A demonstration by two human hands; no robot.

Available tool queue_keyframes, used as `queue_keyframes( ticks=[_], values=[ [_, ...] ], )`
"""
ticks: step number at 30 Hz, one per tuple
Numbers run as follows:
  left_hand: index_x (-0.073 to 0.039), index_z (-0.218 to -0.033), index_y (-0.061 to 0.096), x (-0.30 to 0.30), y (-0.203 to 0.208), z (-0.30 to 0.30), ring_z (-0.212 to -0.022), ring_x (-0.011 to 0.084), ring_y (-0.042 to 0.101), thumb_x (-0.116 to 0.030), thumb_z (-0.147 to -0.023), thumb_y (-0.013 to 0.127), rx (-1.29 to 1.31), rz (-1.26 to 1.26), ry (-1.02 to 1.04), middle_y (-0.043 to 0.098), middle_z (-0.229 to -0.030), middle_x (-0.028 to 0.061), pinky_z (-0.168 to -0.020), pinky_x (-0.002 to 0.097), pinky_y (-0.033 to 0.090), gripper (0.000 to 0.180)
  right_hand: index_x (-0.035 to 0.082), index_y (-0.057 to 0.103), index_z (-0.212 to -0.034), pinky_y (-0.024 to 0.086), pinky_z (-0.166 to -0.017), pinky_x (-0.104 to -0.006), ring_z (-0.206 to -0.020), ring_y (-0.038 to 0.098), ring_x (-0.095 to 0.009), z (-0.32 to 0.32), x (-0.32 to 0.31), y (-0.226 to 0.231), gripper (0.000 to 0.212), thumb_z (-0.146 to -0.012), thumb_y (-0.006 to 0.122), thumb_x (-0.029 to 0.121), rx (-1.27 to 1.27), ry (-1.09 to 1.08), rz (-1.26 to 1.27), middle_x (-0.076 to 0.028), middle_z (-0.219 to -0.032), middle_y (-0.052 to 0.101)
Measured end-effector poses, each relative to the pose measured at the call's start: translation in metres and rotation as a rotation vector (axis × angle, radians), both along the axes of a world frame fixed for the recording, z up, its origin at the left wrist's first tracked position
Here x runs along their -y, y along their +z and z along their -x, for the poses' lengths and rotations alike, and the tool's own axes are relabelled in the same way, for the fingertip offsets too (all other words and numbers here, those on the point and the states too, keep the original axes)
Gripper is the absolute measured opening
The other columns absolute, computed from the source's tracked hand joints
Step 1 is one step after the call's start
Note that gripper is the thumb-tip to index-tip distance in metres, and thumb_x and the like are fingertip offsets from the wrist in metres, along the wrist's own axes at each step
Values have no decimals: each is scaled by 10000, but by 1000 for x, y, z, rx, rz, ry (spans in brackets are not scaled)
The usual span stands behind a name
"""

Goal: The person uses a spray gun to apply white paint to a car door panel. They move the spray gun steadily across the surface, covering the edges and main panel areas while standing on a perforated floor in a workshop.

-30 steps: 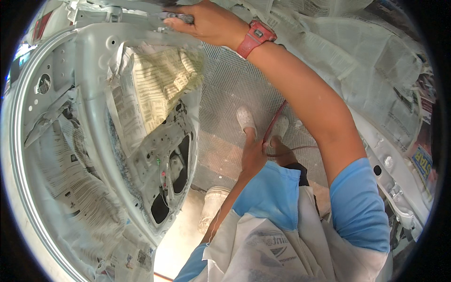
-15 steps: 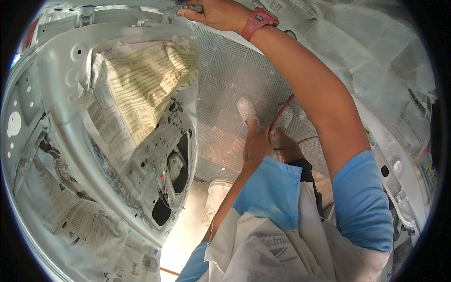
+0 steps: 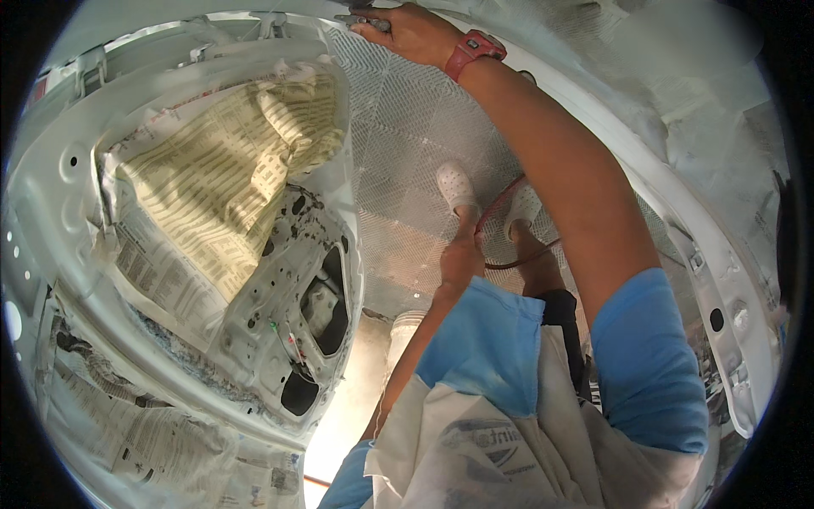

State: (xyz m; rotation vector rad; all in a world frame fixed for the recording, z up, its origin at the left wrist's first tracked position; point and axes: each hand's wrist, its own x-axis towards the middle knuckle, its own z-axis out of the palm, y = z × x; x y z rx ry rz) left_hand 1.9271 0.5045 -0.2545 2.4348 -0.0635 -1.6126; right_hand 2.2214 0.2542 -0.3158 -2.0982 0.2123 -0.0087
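Note:
At the far top of the view, my right hand (image 3: 420, 36) is closed around a grey metal spray gun (image 3: 373, 23); much of the gun is hidden by the hand and the picture's edge. A red watch (image 3: 476, 53) is on that wrist. Lower, in front of my body, my left hand (image 3: 462, 261) is closed on a thin red hose (image 3: 498, 204), which loops right and passes behind my right arm. To the left stands a pale grey car door (image 3: 280, 373), its window opening covered with yellowish and white newspaper (image 3: 195, 187).
White bucket (image 3: 405, 331) stands on the floor beside the door. My feet, in white clogs (image 3: 456, 182), are on a grey patterned floor (image 3: 398, 127). A curved pale body panel (image 3: 712, 254) runs along the right, with paper-covered surfaces (image 3: 678, 76) beyond. More newspaper (image 3: 161, 441) covers the lower left.
The view has shifted, so the door sits farther left and lower. My right hand with the spray gun appears slightly farther right and lower. My left hand keeps hold of the hose.

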Motion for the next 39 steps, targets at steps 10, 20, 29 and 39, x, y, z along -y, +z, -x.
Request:
queue_keyframes(
  ticks=[10, 20, 29, 39],
  values=[
    [-60, -1233, 598, -82, 8, 48, -1086, 442, 719, -273, -1139, 516, 91, 21, -98, 730, -1153, 213, -920, 549, 576, 247, 33, 753, -1322, 605, -901, -492, -924, 757, -434, 50, -13, 93, 635, -1095, 526, 580, -100, -156, -202, -272, -989, 779],
    [-78, -1270, 606, -103, 88, 74, -1120, 440, 707, -259, -1144, 511, 177, 161, 0, 722, -1226, 195, -946, 547, 557, 241, -31, 737, -1311, 581, -981, -475, -1060, 725, -491, 50, -37, 293, 627, -1084, 575, 530, 1, -213, -509, -331, -1064, 758],
    [-85, -1243, 628, -96, 123, 99, -1037, 439, 740, -245, -1130, 545, 290, 242, 33, 752, -1147, 195, -913, 542, 578, 212, -94, 687, -1352, 587, -863, -498, -862, 744, -462, 77, -47, 402, 673, -1077, 612, 516, 200, -128, -338, -286, -810, 727],
    [-90, -1275, 638, -79, 166, 96, -1024, 433, 741, -273, -1126, 560, 224, 222, -96, 754, -1113, 196, -880, 553, 575, 248, -32, 738, -1300, 574, -725, -393, -660, 716, -262, 78, -57, 455, 671, -1093, 576, 586, 147, 20, -531, -138, -639, 653]
  ],
)
